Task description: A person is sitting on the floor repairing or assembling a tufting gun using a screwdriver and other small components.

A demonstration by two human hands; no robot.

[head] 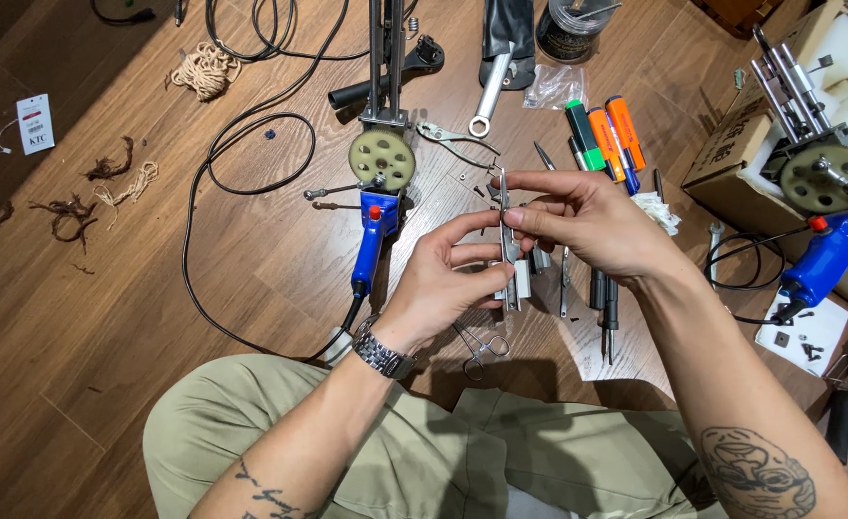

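Steel showed between both hands: a thin metal bar (507, 252) stood nearly upright over the wooden floor (107, 317), above the person's lap. The left hand (448, 279) came up from below, its fingers curled round the bar's lower half, thumb and forefinger closed on it. The right hand (587, 219) reached in from the right, its fingertips pinched shut on the bar's upper part, just above the left hand's grip. A metal watch (382, 352) sat on the left wrist.

Just left of the hands a blue-handled tool (378, 216) with a pale round wheel lay on the floor, its black cable (203, 221) looping away to the left. Small forceps (481, 348) lay below the left hand. Behind the right hand were green, orange and blue markers (604, 135), side by side. A wrench (490, 94) lay further up. At the far right a second blue tool (832, 252) rested against a cardboard box (731, 154). Bits of twine (205, 69) lay at the upper left.
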